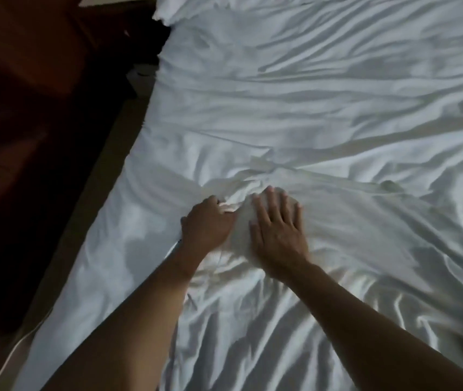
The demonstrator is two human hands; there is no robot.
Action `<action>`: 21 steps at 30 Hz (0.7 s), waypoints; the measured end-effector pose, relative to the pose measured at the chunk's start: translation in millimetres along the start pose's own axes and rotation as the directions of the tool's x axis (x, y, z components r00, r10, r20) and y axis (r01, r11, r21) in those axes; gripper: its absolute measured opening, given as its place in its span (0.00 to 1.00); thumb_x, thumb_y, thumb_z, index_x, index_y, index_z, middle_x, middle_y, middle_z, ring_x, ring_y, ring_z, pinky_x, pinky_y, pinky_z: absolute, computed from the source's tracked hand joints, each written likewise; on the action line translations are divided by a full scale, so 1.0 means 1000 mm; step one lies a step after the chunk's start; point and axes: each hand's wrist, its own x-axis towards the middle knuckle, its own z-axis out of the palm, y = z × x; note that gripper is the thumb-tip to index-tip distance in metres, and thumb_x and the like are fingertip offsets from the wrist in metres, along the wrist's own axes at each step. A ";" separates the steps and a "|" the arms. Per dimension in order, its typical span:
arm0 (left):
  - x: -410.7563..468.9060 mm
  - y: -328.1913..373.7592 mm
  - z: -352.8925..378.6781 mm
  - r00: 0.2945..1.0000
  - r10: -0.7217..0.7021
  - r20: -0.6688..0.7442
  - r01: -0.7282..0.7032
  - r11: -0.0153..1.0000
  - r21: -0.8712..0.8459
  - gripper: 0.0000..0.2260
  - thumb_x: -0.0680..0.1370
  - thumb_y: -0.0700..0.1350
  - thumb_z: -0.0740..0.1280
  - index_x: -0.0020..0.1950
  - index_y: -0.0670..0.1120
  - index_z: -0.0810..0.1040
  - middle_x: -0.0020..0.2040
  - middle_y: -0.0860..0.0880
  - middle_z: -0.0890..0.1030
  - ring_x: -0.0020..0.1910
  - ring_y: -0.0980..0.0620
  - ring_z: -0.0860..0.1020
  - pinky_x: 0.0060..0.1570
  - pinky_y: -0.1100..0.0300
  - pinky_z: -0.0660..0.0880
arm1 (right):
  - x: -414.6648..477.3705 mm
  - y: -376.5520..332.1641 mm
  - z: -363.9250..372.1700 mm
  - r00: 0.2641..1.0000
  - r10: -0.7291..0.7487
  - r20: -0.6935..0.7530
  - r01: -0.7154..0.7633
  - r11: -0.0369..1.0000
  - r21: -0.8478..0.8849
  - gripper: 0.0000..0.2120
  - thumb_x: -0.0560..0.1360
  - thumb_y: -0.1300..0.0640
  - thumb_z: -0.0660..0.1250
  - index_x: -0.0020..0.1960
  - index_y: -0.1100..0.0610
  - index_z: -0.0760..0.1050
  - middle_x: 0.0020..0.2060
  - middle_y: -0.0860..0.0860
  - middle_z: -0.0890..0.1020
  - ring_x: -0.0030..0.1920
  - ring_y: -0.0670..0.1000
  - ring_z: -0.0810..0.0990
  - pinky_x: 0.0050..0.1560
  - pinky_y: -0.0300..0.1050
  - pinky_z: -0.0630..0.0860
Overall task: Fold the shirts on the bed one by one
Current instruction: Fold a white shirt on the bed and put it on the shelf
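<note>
A white shirt (252, 176) lies crumpled on the white bed (309, 94), hard to tell apart from the sheet. My left hand (207, 221) has its fingers curled round a bunched fold of the white cloth near the bed's left side. My right hand (278, 227) lies flat beside it, fingers spread and straight, pressing the cloth down. The two hands are a small gap apart. Where the shirt ends and the sheet begins is unclear in the dim light.
The bed's left edge (128, 176) runs diagonally from top centre to bottom left. Beyond it lies dark floor and dark wooden furniture (27, 80). A white pillow corner (174, 9) shows at the top. Wrinkled sheet fills the right side.
</note>
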 end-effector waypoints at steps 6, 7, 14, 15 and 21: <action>0.010 -0.035 -0.050 0.949 0.090 0.302 0.091 0.840 -0.535 0.09 0.72 0.45 0.81 0.46 0.41 0.87 0.39 0.45 0.87 0.36 0.53 0.82 0.35 0.62 0.77 | 0.031 -0.031 0.023 0.988 0.155 0.027 -0.152 0.985 -0.084 0.29 0.82 0.39 0.35 0.83 0.39 0.37 0.83 0.50 0.38 0.82 0.58 0.32 0.75 0.73 0.33; 0.008 -0.044 -0.057 0.918 0.126 0.377 0.117 0.821 -0.559 0.10 0.73 0.44 0.80 0.50 0.40 0.87 0.46 0.44 0.88 0.42 0.51 0.85 0.42 0.61 0.80 | 0.033 -0.033 0.026 0.985 0.174 0.017 -0.171 0.979 -0.111 0.29 0.83 0.39 0.36 0.83 0.39 0.37 0.84 0.50 0.38 0.82 0.59 0.32 0.75 0.74 0.33; -0.009 -0.115 -0.103 0.787 0.044 0.615 0.414 0.701 -0.580 0.13 0.74 0.43 0.77 0.56 0.37 0.86 0.53 0.39 0.87 0.50 0.42 0.87 0.52 0.53 0.83 | 0.043 -0.040 0.034 0.974 0.223 -0.050 -0.228 0.962 -0.148 0.28 0.84 0.37 0.41 0.82 0.36 0.37 0.84 0.51 0.42 0.82 0.62 0.36 0.75 0.76 0.36; -0.012 -0.124 -0.112 0.751 0.054 0.658 0.436 0.707 -0.556 0.11 0.75 0.41 0.77 0.55 0.38 0.87 0.53 0.39 0.87 0.51 0.41 0.87 0.52 0.52 0.83 | 0.043 -0.041 0.034 0.972 0.226 -0.058 -0.232 0.961 -0.152 0.28 0.84 0.37 0.41 0.82 0.36 0.37 0.84 0.52 0.42 0.82 0.62 0.36 0.75 0.76 0.37; -0.037 -0.188 -0.140 0.770 -0.104 0.630 0.375 0.871 -0.316 0.15 0.71 0.45 0.81 0.52 0.41 0.82 0.41 0.45 0.86 0.39 0.49 0.83 0.35 0.58 0.78 | 0.046 -0.047 0.040 0.963 0.251 -0.096 -0.266 0.942 -0.203 0.29 0.84 0.38 0.42 0.83 0.37 0.40 0.84 0.52 0.46 0.83 0.62 0.39 0.74 0.78 0.38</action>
